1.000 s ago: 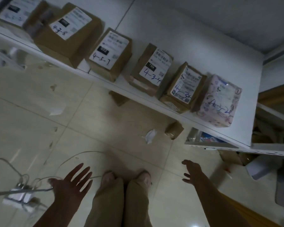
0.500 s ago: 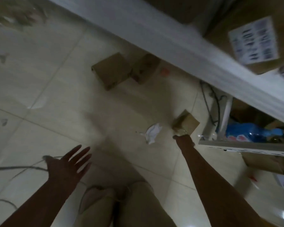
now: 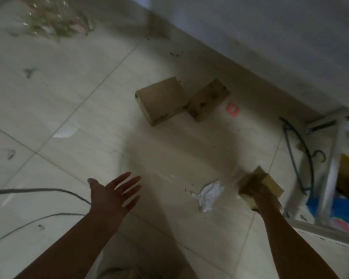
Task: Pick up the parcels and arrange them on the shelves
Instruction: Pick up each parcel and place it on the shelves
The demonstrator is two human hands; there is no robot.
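My right hand (image 3: 265, 199) is on the small parcel (image 3: 270, 182), lower right on the floor (image 3: 69, 87); blur hides whether its fingers have closed. Left hand (image 3: 111, 193) is spread and empty. The parcel looks light and stiff, so I'd grip opposite sides.

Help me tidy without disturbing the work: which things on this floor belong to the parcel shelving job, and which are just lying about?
Job:
small parcel, right hand on it, grip blurred
larger cardboard box
narrower box beside it
shelf frame

Lying about:
crumpled white paper
red scrap
grey cables
flat paper scrap
litter pile
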